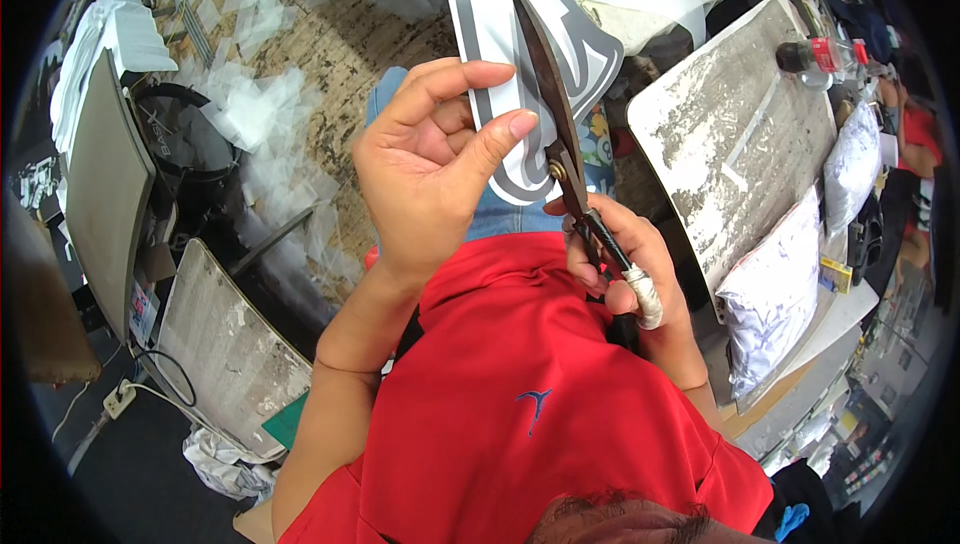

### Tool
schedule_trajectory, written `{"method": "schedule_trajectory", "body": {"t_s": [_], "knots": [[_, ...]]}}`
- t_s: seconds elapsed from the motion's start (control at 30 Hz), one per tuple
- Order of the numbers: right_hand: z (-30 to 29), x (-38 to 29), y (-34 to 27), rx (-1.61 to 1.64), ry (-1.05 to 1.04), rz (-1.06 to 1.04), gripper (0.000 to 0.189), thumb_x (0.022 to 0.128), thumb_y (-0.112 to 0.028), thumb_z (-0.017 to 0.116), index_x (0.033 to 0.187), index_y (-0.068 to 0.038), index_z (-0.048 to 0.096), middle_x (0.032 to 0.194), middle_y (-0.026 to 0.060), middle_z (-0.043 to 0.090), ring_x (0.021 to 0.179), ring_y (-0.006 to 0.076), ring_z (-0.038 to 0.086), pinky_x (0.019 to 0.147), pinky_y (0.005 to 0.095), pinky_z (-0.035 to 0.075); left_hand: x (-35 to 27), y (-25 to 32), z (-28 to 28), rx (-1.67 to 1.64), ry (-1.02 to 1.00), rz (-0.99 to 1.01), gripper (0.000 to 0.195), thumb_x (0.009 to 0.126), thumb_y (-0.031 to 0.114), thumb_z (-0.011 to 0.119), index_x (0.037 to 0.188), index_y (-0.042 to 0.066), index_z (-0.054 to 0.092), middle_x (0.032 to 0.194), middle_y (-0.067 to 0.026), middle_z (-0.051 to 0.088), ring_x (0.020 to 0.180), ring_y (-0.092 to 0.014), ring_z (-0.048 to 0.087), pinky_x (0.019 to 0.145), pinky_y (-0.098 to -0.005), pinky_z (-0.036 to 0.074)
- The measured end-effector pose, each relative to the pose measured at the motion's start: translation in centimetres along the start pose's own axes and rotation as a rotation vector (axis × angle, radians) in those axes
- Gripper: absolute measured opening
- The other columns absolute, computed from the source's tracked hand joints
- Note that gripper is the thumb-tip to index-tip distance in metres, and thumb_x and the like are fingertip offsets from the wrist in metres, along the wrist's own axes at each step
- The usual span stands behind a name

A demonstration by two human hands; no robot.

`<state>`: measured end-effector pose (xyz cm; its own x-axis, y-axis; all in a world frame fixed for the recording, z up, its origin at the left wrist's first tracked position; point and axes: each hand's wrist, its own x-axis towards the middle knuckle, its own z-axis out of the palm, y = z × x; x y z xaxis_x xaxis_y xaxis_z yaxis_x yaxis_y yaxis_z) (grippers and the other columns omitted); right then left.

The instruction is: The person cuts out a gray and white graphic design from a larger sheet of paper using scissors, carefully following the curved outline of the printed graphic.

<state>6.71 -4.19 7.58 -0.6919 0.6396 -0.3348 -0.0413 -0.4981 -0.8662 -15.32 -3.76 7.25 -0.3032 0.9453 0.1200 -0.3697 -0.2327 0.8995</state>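
My right hand (637, 244) grips a pair of large, dark, worn scissors (555, 86), its handles wrapped in black and white tape. The blades point away from me and look nearly closed over a white sheet (499, 26) printed with grey outlined shapes. My left hand (427, 146) is at the sheet's left edge, thumb and index finger apart beside the blades. Its other fingers curl near that edge, partly hidden, so I cannot tell whether they pinch the sheet. The sheet's near, rounded end hangs over my lap.
Right, a worn board (735, 131) bears a cola bottle (821, 56) and a stuffed plastic bag (776, 289). Translucent scraps (262, 116) litter the floor. Left stand a black bin (180, 131), a grey-brown panel (109, 191) and a power strip (120, 399). People are at far right.
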Motion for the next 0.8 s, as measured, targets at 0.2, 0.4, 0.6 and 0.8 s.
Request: {"method": "schedule_trajectory", "body": {"t_s": [0.2,0.4,0.6,0.8], "knots": [[-0.12,-0.03,0.29,-0.115,0.02,-0.027,0.109,0.066,-0.069,0.083,0.138,0.005,0.05,0.068,-0.0049,0.047,0.062,0.0043,0.043,0.059,0.0214,0.031,0.41,-0.26,-0.69,0.167,0.026,0.117,0.021,0.086,-0.012,0.071,0.107,-0.006,0.069,0.106,-0.0065,0.063,0.091,-0.011,0.066,0.078,-0.0205,0.053],[-0.54,0.24,0.62,-0.196,0.009,-0.077,0.109,0.067,-0.07,0.082,0.138,0.005,0.05,0.064,-0.0049,0.047,0.06,0.0043,0.043,0.058,0.0215,0.031,0.45,0.26,-0.34,0.138,0.06,0.041,0.024,0.087,-0.011,0.072,0.11,-0.007,0.07,0.105,-0.0059,0.064,0.087,-0.008,0.064,0.075,-0.0195,0.052],[-0.01,0.06,0.42,-0.111,0.022,-0.038,0.109,0.066,-0.069,0.083,0.138,0.005,0.049,0.068,-0.0047,0.047,0.063,0.0045,0.043,0.06,0.0212,0.031,0.25,0.29,-0.22,0.143,0.056,0.068,0.03,0.087,-0.013,0.07,0.117,-0.008,0.068,0.11,-0.0072,0.062,0.09,-0.008,0.063,0.077,-0.0193,0.052],[-0.22,-0.11,0.3,-0.101,-0.01,-0.028,0.109,0.066,-0.068,0.084,0.139,0.005,0.049,0.07,-0.0045,0.046,0.064,0.0047,0.043,0.061,0.0211,0.032,-0.31,-0.1,0.0,0.115,0.056,0.068,0.03,0.087,-0.013,0.07,0.117,-0.009,0.067,0.112,-0.0077,0.061,0.091,-0.009,0.064,0.077,-0.0191,0.053]]}}
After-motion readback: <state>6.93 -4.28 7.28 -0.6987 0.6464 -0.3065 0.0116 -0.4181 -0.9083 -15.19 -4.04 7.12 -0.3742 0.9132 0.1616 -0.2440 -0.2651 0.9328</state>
